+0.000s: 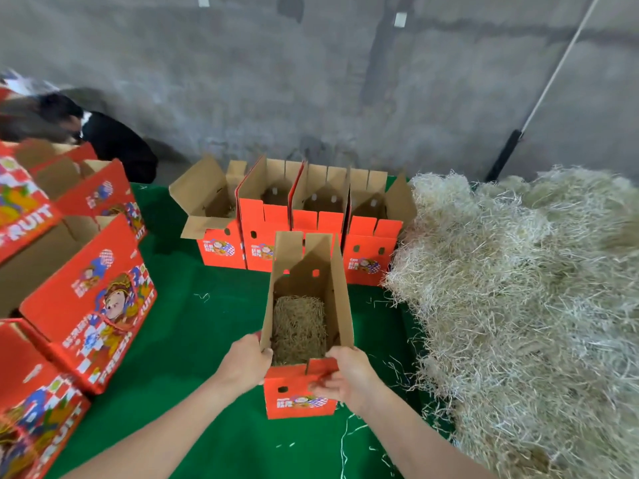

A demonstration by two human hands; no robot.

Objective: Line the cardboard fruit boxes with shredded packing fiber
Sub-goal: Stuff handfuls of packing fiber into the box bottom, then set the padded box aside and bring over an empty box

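On the tabletop [207, 340], left grip [247, 361] is clutching the box [340, 305] wall, right grip [345, 378] is pinching its front flap. Probably worth keeping it level so fiber [299, 326] is staying spread.

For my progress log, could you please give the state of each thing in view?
near box: open, upright.
fiber lining: in its bottom.
four back boxes: open, flaps up.
fiber pile: loose heap, right side.
side boxes: stacked, tilted.
left hand: grips near box's left wall.
right hand: grips its front flap.
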